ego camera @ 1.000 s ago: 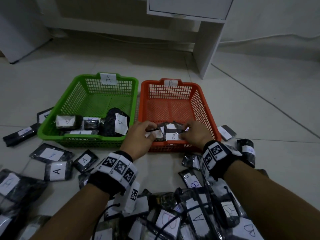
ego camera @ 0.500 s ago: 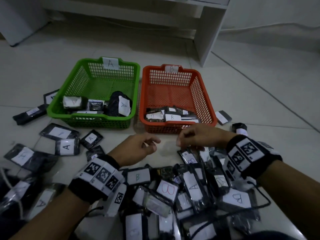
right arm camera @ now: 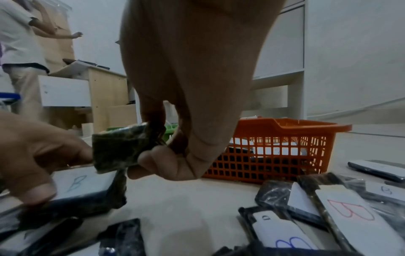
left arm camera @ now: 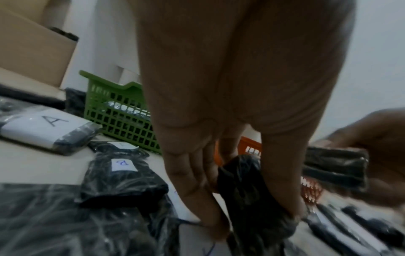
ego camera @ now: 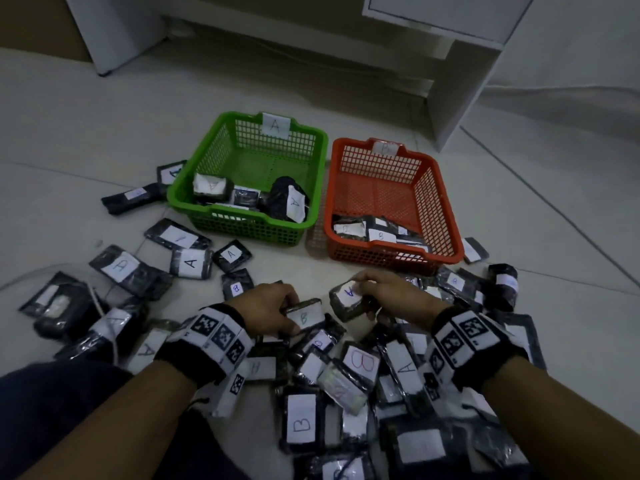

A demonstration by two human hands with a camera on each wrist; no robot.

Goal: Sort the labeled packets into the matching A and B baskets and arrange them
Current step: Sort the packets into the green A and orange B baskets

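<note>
**Both hands pick packets from the near heap**

Head view: the left hand [ego camera: 266, 308] has its fingers curled round a dark packet labelled B [ego camera: 304, 315], at the far edge of the heap of packets [ego camera: 346, 382] that covers the near floor. Just to its right, the right hand [ego camera: 388, 292] pinches a dark packet labelled A [ego camera: 348, 299], lifted a little above the heap. Farther off stand the two baskets side by side: the green basket [ego camera: 207, 157] with an A tag on its far rim, a few packets lying along its near wall, and to its right the orange basket [ego camera: 446, 209] with a B tag, several packets lying along its near wall. More packets lie scattered on the floor to the left of the heap and beside both baskets.

Left wrist view: the left hand's fingers [left arm camera: 190, 181] and thumb close on a dark, crinkled packet [left arm camera: 247, 187]; its label does not show here. The green basket [left arm camera: 114, 107] stands behind on the left.

Right wrist view: the right hand's fingertips [right arm camera: 153, 161] pinch a corner of a dark packet [right arm camera: 118, 147]. The orange basket [right arm camera: 285, 138] stands beyond. A person [right arm camera: 19, 52] stands far left.
</note>
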